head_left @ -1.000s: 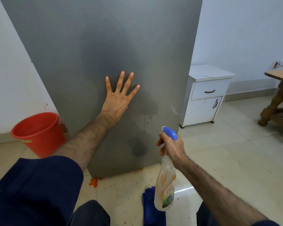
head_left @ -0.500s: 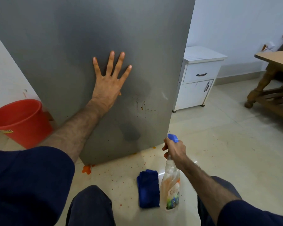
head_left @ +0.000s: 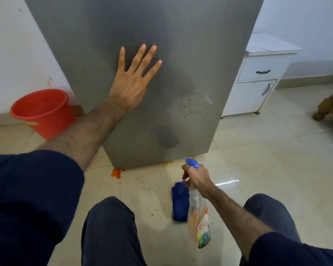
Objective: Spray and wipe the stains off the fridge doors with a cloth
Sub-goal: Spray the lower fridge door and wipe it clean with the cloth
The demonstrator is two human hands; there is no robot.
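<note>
A room in a home, big grey fridge (head_left: 142, 35) in the middle, white cabinet (head_left: 258, 81) with a drawer at right, red bucket (head_left: 42, 112) at left, shiny tiled floor (head_left: 267, 160), white walls

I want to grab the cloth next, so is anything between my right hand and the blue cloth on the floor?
Only the spray bottle, which the right hand grips by the neck; it hangs beside and partly over the blue cloth. The floor around the cloth shows only small orange splatters.
</note>
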